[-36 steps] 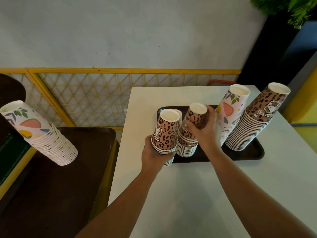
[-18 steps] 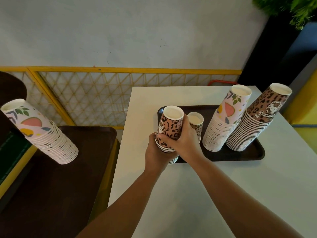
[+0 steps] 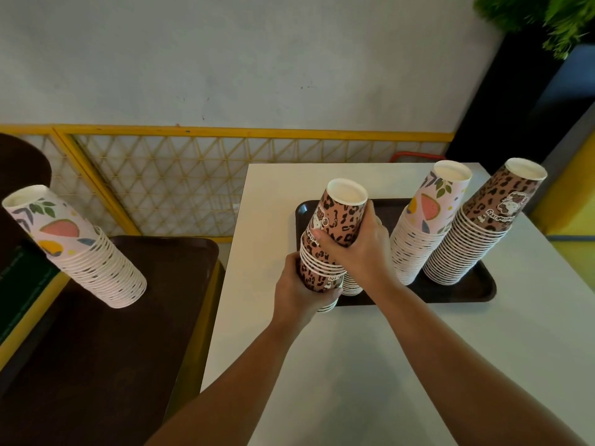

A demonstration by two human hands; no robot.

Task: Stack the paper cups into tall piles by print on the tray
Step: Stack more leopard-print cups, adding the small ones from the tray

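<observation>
A short stack of leopard-print cups (image 3: 338, 226) stands upside down at the near left corner of the dark tray (image 3: 463, 292). My left hand (image 3: 297, 289) grips its lower part and my right hand (image 3: 360, 249) wraps its upper part. Behind my right hand a second small stack (image 3: 351, 284) is mostly hidden. On the tray's right stand a tall fruit-print pile (image 3: 425, 223) and a tall leopard-print pile (image 3: 483, 226), side by side and apart from my hands.
The tray rests on a white table (image 3: 370, 365). To the left, a lower dark brown tray (image 3: 96, 349) carries another tall fruit-print pile (image 3: 74, 246). A yellow lattice railing (image 3: 180, 175) runs behind, and a plant pot (image 3: 515, 91) stands at the back right.
My right hand left the second small leopard stack and came left onto the stack in my left hand. That stack now looks taller, and the second one is hidden behind my hand.
</observation>
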